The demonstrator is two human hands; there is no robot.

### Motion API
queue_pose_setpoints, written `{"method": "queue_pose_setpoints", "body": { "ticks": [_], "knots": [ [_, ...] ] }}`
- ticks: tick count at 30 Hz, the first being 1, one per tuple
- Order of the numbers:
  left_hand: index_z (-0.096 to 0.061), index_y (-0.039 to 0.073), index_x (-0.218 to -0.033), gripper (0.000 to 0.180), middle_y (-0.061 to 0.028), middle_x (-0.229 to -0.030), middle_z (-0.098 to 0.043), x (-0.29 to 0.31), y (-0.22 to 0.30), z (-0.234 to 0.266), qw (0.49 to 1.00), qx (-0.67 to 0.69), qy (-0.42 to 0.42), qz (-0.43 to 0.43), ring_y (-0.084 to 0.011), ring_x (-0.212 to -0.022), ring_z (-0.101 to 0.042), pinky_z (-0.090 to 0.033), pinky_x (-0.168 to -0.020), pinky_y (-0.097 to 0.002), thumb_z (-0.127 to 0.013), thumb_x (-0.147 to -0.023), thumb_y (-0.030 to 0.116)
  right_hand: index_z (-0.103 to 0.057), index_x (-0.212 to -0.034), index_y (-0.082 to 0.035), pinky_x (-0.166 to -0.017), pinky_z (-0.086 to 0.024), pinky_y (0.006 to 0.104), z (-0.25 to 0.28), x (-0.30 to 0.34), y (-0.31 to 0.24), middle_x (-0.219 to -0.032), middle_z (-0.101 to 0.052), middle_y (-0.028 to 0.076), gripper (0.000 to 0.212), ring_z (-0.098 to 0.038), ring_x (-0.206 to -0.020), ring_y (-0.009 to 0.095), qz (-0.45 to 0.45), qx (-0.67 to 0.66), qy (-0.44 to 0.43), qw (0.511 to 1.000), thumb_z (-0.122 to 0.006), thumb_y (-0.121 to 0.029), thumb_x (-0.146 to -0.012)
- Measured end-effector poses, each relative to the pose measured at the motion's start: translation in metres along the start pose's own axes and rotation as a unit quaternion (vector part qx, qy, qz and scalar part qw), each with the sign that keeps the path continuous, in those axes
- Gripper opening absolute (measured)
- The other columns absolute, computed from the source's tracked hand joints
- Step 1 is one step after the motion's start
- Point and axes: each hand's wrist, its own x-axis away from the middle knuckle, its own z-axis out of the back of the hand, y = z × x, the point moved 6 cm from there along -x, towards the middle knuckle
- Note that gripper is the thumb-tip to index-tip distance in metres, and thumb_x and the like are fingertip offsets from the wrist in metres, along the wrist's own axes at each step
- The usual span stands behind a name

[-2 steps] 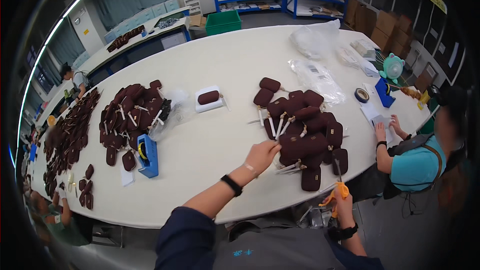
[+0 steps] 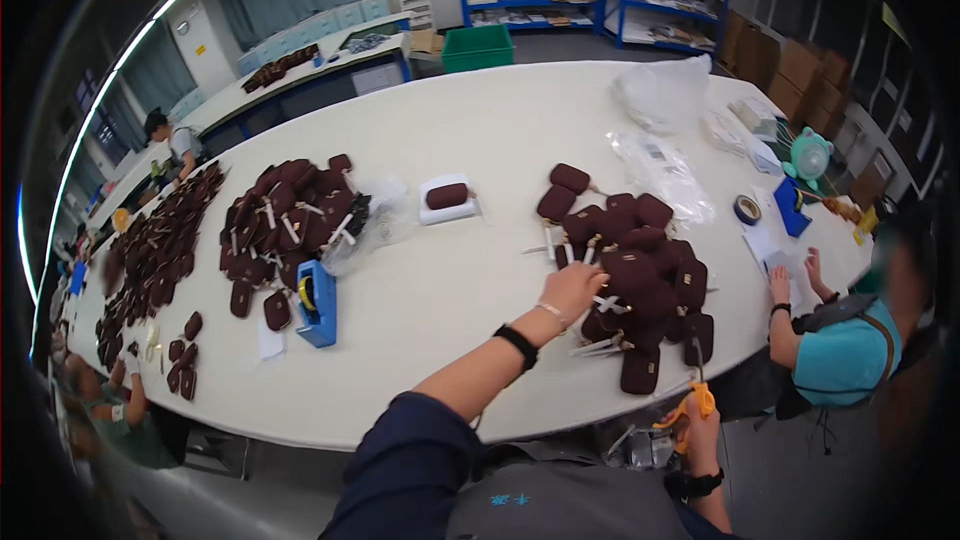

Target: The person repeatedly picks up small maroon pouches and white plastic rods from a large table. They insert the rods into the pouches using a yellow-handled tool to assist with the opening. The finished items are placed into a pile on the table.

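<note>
A maroon pouch [image 2: 632, 274] lies on top of a pile of similar pouches [image 2: 662, 300] near the close edge of a white worktop [image 2: 450, 340]; clock directions here run from that pile, with twelve pointing away from the person. White strips [image 2: 600, 346] hang out on its seven and ten o'clock sides. The left hand [image 2: 572, 290] is at the top pouch's nine o'clock edge, fingers curled in; whether they grip it cannot be told. At five o'clock the right hand [image 2: 703, 432] grips orange-handled scissors [image 2: 704, 401], blades toward twelve, by the pile's lowest right pouch.

At ten o'clock a lone pouch [image 2: 447, 197] rests on a white sheet [image 2: 433, 214]. Further out at nine stand a blue tape dispenser [image 2: 322, 312] and, just beyond it, a bigger heap of pouches [image 2: 285, 225]. Clear plastic bags [image 2: 662, 178] lie toward twelve; at two are a dark tape roll [image 2: 747, 209], a second blue dispenser [image 2: 793, 215] and a green fan [image 2: 808, 157]. Between three and four, a person in turquoise [image 2: 848, 352] handles white paper [image 2: 790, 270]. A green crate [image 2: 478, 48] stands at eleven, past the worktop.
</note>
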Motion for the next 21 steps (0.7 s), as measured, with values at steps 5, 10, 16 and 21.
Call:
{"method": "queue_pose_setpoints", "body": {
  "ticks": [5,10,16,21],
  "knots": [
    [-0.050,0.007,-0.121,0.045,-0.0162,-0.119,-0.054,-0.003,-0.045,-0.003,0.997,-0.066,-0.020,0.044,-0.0351,-0.108,-0.055,-0.045,-0.088,-0.0461,-0.058,-0.087,0.034,-0.050,-0.094,-0.001,-0.035,-0.037,0.0200,-0.013,0.021,0.014,-0.068,-0.063,0.011,0.026,-0.064,-0.055,0.018,0.006,0.020,0.019,1.000,-0.052,-0.027,-0.095],
    [-0.063,0.011,-0.106,0.028,-0.0147,-0.119,-0.054,0.060,-0.167,0.083,0.981,-0.082,-0.008,0.177,-0.0335,-0.108,-0.055,-0.044,-0.090,-0.0485,-0.059,-0.085,0.029,-0.049,-0.094,-0.002,-0.035,-0.037,0.0198,-0.068,0.030,0.012,-0.065,-0.062,0.012,0.029,-0.063,-0.053,0.017,-0.005,0.061,0.032,0.998,-0.052,-0.030,-0.095],
    [-0.068,0.008,-0.088,0.018,-0.0180,-0.098,-0.061,0.137,-0.326,0.283,0.919,-0.139,0.238,0.283,-0.0368,-0.091,-0.060,-0.049,-0.080,-0.0476,-0.056,-0.082,0.019,-0.048,-0.098,-0.001,-0.034,-0.038,0.0200,-0.159,0.014,0.016,-0.066,-0.063,0.012,0.023,-0.065,-0.056,0.018,-0.012,0.115,-0.070,0.991,-0.051,-0.024,-0.095],
    [-0.065,0.008,-0.104,0.028,-0.0187,-0.108,-0.060,0.172,-0.428,0.422,0.861,-0.212,0.241,0.395,-0.0377,-0.102,-0.058,-0.046,-0.088,-0.0497,-0.054,-0.084,0.024,-0.049,-0.103,0.001,-0.035,-0.038,0.0194,-0.238,0.027,0.008,-0.067,-0.063,0.011,0.024,-0.066,-0.058,0.017,-0.010,0.149,-0.141,0.979,-0.052,-0.021,-0.094]
  ]
}}
